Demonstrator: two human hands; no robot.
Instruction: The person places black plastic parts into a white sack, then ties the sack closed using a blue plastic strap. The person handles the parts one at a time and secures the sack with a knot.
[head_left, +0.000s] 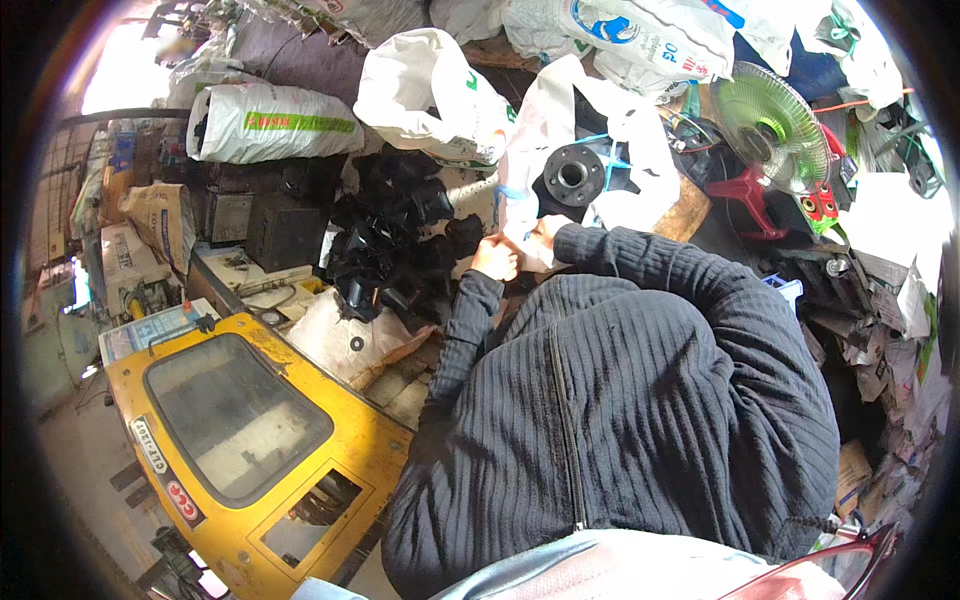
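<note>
My left hand (496, 258) and my right hand (546, 231) meet at the lower edge of a white plastic sack (545, 130), both pinching its rim. Inside the open sack lies a black round flange with a centre hole (573, 176). Just left of my hands is a heap of several black moulded pipe fittings (395, 240). My dark ribbed sleeves and jacket fill the lower middle of the view.
A yellow machine panel with a window (250, 430) lies at lower left. White sacks (270, 122) are stacked at the back. A green fan (772, 125) stands at upper right beside a red part. Paper and scrap pile up along the right edge.
</note>
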